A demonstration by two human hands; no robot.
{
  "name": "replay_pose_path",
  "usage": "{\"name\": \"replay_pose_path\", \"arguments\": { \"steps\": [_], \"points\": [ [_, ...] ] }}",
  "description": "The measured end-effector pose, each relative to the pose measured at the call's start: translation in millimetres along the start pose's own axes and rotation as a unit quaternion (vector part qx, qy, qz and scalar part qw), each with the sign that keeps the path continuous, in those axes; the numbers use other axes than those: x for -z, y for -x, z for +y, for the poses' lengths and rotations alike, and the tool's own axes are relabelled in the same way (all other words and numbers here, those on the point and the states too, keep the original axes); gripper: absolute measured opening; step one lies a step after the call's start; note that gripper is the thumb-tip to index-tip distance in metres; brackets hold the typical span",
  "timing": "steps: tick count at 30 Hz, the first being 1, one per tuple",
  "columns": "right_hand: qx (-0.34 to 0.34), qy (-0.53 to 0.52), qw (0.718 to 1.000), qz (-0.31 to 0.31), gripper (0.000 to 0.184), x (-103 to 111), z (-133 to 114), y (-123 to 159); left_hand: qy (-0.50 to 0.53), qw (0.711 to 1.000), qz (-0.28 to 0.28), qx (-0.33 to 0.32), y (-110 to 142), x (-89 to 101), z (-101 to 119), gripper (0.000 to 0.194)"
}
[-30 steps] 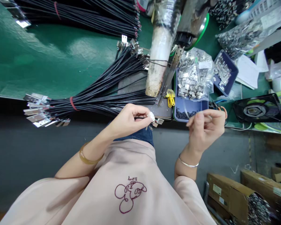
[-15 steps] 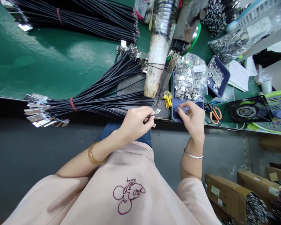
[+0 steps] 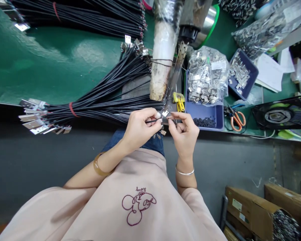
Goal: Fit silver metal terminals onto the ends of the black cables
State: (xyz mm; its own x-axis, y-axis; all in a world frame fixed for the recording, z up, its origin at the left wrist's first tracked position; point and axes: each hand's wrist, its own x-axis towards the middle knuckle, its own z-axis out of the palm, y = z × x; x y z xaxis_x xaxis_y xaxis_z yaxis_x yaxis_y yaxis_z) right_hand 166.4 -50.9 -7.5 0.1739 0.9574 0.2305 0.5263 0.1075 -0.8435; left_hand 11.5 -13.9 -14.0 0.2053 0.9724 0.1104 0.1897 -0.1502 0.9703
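Plainly between left fingers [image 3: 152,112]: black cable [image 3: 150,121].

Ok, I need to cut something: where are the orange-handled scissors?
In the head view, the orange-handled scissors lie right of the right hand, between the front blue tray and the black fan.

The head-worn camera looks forward and down from near above the green bench [image 3: 65,67].

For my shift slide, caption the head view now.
Beside a cable bundle, left hand pinching a black cable, right hand close by, a metal connector between them.
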Motion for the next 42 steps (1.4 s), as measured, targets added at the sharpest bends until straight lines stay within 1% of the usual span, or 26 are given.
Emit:
{"name": "replay_pose_path", "arguments": {
  "steps": [5, 11, 14, 16, 18, 20, 22, 24, 27, 29, 31, 32, 37, 39, 42],
  "points": [
    [0.023, 0.015, 0.999, -0.021, 0.015, -0.1, -1.4, -1.5, -0.024, 1.0, -0.006, -0.019, 0.5, 0.4, -3.0, 0.011],
    [0.055, 0.063, 0.996, -0.028, 0.015, 0.1, -2.2, -0.6, -0.036, 0.999, -0.013, -0.036, 1.7, 0.9, -5.3, 0.012],
    [0.063, 0.08, 0.994, -0.037, 0.012, -0.1, -1.8, -0.4, -0.05, 0.997, -0.025, -0.059, 1.8, 2.9, -4.8, 0.014],
    [0.05, 0.073, 0.996, -0.031, 0.014, 0.4, -1.6, -1.5, -0.054, 0.994, -0.04, -0.082, 1.7, 5.4, -4.5, 0.014],
    [0.021, 0.054, 0.998, -0.022, 0.019, 1.8, -1.2, -3.3, -0.051, 0.992, -0.056, -0.102, 1.5, 8.5, -4.5, 0.014],
    [-0.01, 0.029, 0.999, -0.028, 0.02, 3.7, -0.7, -5.0, -0.047, 0.99, -0.07, -0.114, 1.0, 11.8, -4.3, 0.012],
    [-0.028, 0.002, 0.999, -0.043, 0.02, 5.4, 0.0, -5.4, -0.039, 0.991, -0.072, -0.109, 0.1, 14.9, -3.6, 0.01],
    [-0.025, -0.004, 0.999, -0.043, 0.019, 6.5, 0.4, -4.2, -0.012, 0.995, -0.066, -0.08, -0.9, 17.5, -2.3, 0.009],
    [0.02, 0.032, 0.999, -0.011, 0.016, 7.7, -0.4, -0.5, 0.031, 0.996, -0.066, -0.044, -1.8, 19.6, 0.3, 0.013],
    [0.05, 0.053, 0.997, 0.02, 0.014, 8.5, -2.5, 2.0, 0.04, 0.996, -0.069, -0.035, -1.8, 19.3, 1.5, 0.014],
    [0.063, 0.059, 0.995, 0.046, 0.012, 9.0, -5.9, 4.0, 0.042, 0.997, -0.061, -0.032, -1.5, 17.9, 2.0, 0.014],
    [0.066, 0.06, 0.995, 0.049, 0.011, 8.7, -7.8, 4.5, 0.042, 0.997, -0.056, -0.033, -1.3, 17.1, 2.1, 0.013],
    [0.074, 0.077, 0.994, -0.003, 0.008, 1.6, -14.0, 1.8, 0.02, 0.997, -0.049, -0.059, -0.6, 15.5, 1.3, 0.012],
    [0.049, 0.062, 0.997, -0.019, 0.013, -1.0, -13.6, -0.8, 0.012, 0.996, -0.055, -0.065, -0.5, 16.5, 1.5, 0.013],
    [-0.003, 0.01, 0.998, -0.059, 0.017, -0.9, -12.1, -3.5, 0.026, 0.996, -0.059, -0.062, -0.4, 18.1, 2.9, 0.014]
  ]
}}
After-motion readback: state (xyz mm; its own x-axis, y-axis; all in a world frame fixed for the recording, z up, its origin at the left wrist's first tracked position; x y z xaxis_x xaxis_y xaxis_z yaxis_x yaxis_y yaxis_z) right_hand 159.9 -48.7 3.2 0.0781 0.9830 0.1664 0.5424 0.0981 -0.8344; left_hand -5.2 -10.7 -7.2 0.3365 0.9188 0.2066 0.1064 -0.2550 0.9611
